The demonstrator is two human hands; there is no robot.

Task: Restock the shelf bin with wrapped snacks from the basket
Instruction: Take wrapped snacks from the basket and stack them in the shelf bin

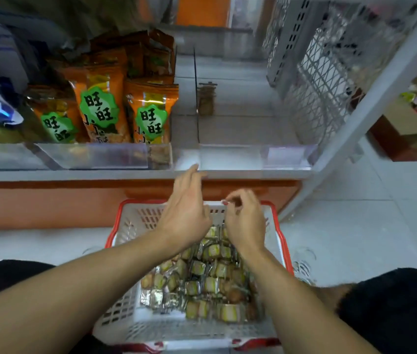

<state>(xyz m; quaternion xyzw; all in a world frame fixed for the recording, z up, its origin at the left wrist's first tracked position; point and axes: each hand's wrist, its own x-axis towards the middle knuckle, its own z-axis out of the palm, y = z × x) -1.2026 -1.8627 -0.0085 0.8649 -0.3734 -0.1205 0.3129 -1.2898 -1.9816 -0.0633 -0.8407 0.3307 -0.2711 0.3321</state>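
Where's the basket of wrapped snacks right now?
In the head view, the basket sits on the floor at bottom centre, directly below the shelf bin, with both hands above its far end.

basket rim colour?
Red rim on a white lattice basket, clearest in the head view.

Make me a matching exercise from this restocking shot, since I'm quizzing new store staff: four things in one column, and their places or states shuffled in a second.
Things:
1. wrapped snacks
2. orange packets
3. right-hand shelf bin
4. left hand

Places or states:
A. standing in the left shelf bin
B. nearly empty, a lone snack stack at its divider
C. piled in the basket on the floor
D. fingers straight, reaching toward the shelf edge

Pairs: 1-C, 2-A, 3-B, 4-D
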